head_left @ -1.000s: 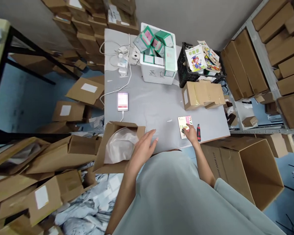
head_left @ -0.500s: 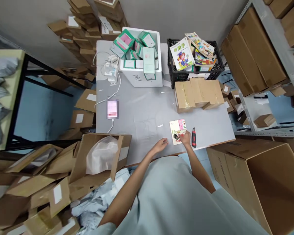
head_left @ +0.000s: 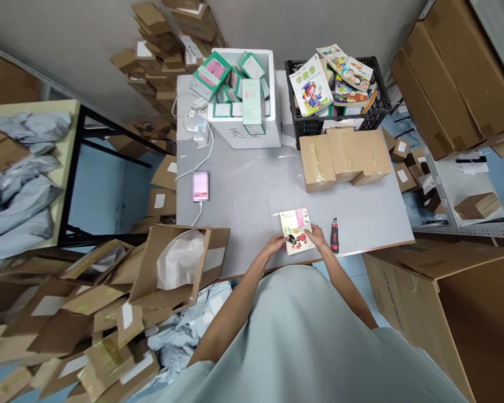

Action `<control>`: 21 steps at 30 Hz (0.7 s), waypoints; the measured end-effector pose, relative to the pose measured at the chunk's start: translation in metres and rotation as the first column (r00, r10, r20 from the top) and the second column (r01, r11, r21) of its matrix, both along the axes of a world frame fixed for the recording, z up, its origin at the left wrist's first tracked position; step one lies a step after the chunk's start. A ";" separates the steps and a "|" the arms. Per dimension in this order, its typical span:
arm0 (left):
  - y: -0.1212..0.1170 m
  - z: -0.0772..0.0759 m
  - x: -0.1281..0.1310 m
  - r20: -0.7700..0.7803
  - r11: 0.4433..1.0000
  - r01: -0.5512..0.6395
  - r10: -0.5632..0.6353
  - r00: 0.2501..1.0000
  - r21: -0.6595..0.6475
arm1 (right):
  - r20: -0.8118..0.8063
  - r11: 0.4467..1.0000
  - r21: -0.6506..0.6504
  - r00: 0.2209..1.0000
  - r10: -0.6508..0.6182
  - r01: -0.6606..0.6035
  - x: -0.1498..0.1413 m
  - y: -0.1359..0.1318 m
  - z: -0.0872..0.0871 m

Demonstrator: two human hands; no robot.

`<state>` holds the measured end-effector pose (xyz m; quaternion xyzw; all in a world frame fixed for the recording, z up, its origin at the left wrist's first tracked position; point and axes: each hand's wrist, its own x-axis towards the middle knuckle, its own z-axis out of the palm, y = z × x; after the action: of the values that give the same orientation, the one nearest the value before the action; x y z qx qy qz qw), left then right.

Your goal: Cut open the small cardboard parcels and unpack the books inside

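A small booklet with a pale cover, green lettering and red fruit lies near the front edge of the grey table. My left hand grips its lower left corner. My right hand holds its lower right edge, fingers curled on the cover. A red and black utility knife lies just right of my right hand, untouched.
An open cardboard box with a white bag stands at the table's left front. A phone on a cable, a white foam box of green cartons, a black crate of books and taped brown boxes sit farther back. A large open carton stands at right.
My left hand has moved right from the open box to the booklet and taken its left corner. The booklet has slid slightly left with both hands on it.
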<state>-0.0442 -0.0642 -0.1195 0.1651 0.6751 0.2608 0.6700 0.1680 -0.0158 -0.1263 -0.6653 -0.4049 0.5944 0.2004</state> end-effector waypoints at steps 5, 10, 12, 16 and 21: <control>-0.022 0.032 -0.035 0.015 0.983 -0.106 0.105 0.994 0.148 | -0.165 0.989 -0.143 0.986 0.001 -0.025 -0.021 -0.024 0.023; -0.044 0.075 -0.072 0.082 0.953 -0.196 0.182 0.980 0.230 | -0.325 0.994 -0.100 0.946 0.006 -0.041 -0.037 -0.038 0.059; -0.052 0.095 -0.084 0.136 0.939 -0.233 0.204 0.970 0.252 | -0.393 0.999 -0.034 0.919 0.021 -0.037 -0.043 -0.037 0.078; -0.061 0.136 -0.101 0.214 0.906 -0.280 0.220 0.952 0.318 | -0.428 0.988 0.114 0.892 0.147 -0.108 -0.053 -0.028 0.122; -0.063 0.171 -0.109 0.204 0.839 -0.318 0.251 0.946 0.442 | -0.307 0.934 0.304 0.908 0.284 -0.189 -0.061 -0.017 0.168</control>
<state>-0.1530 -0.1274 0.0517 0.2014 0.5609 0.5236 0.6088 0.1074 -0.0323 0.0416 -0.4623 -0.5181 0.6620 0.2821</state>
